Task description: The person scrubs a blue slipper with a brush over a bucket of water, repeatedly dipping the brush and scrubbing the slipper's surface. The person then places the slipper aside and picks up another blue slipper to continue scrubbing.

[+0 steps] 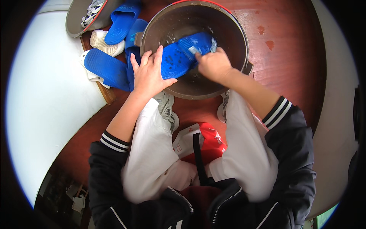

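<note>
A wet blue slipper (173, 63) with dark patches lies tilted in a brown plastic bucket (194, 93). My left hand (150, 73) grips its near left end, fingers spread over the bucket's left rim and thumb along the slipper's lower edge. My right hand (214, 65) is closed above the slipper's middle, around what looks like a blue scrubbing brush (187, 48) with ridged bristles. Most of the brush handle is hidden by the fingers. Whitish suds (213, 45) cling near the slipper's far end.
More blue slippers (105, 67) and white shoes (107, 44) lie left of the bucket. A second bucket (75, 18) holding patterned cloth (93, 13) tilts behind them. Wet spots mark the reddish floor (274, 60). A red and white bag (211, 140) sits between my legs.
</note>
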{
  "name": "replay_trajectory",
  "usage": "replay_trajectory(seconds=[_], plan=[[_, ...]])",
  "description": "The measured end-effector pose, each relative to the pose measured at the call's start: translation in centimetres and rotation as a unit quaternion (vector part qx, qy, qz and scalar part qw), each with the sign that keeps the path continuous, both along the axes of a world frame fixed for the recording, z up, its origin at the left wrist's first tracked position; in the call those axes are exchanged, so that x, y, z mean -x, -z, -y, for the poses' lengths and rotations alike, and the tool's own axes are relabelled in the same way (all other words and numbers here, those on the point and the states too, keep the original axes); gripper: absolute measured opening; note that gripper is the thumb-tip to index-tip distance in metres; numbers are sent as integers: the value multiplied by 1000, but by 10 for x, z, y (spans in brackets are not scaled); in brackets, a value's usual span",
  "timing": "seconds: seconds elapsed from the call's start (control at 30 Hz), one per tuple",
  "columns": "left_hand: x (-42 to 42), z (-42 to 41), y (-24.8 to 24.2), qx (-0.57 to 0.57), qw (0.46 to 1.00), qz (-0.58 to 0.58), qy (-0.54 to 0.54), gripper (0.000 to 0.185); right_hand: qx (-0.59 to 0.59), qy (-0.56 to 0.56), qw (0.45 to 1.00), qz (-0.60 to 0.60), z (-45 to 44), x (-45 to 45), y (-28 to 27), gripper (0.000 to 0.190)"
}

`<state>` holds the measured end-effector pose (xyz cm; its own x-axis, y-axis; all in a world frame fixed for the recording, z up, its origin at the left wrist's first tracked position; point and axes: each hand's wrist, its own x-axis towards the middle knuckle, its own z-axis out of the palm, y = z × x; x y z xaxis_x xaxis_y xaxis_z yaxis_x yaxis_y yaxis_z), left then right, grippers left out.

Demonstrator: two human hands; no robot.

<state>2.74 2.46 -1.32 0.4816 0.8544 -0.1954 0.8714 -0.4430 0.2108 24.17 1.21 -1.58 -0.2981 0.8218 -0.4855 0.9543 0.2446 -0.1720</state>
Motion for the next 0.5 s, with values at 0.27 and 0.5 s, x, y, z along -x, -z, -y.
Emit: replay_trajectory(seconds=[0.27,0.5], plan=[[0,0,1,26,1000,-2,-6,112,-24,-101,980,-171,3,12,4,28],[-1,1,2,11,1000,10,-5,115,0,-27,1000,-3,-1,-3,6,26]])
